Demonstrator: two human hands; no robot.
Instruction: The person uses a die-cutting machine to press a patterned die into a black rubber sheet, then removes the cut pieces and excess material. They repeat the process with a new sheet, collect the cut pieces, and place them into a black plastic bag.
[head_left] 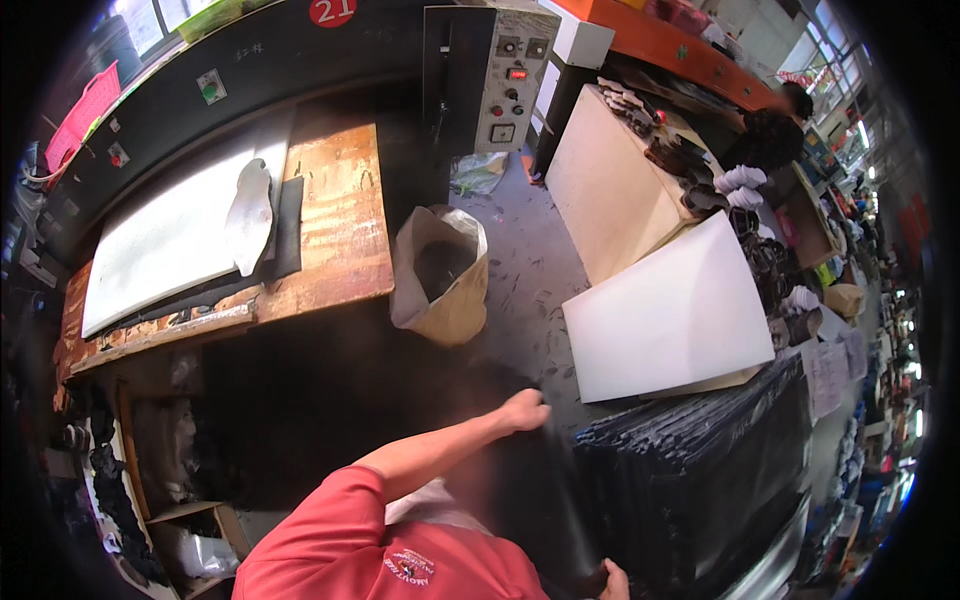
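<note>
A large, dark, flexible sheet [540, 490] hangs in front of my body, its surface blurred and slightly shiny. My left hand [524, 410] reaches across to the right, its fingers closed on the sheet's upper edge. Down by the lower rim of the picture, my right hand [614, 580] is partly cut off; its thumb and fingers pinch the sheet's near edge. Right beside the sheet stands a tall stack of black sheets [690, 450], with layered edges along its top.
A wooden worktable [340, 220] at left carries a white board [170, 240] and a metal cutting die [250, 215]. An open sack [440, 310] stands beyond. A white panel [670, 320] leans near the stack. A machine control box [510, 90] juts out; another person [775, 130] is far right.
</note>
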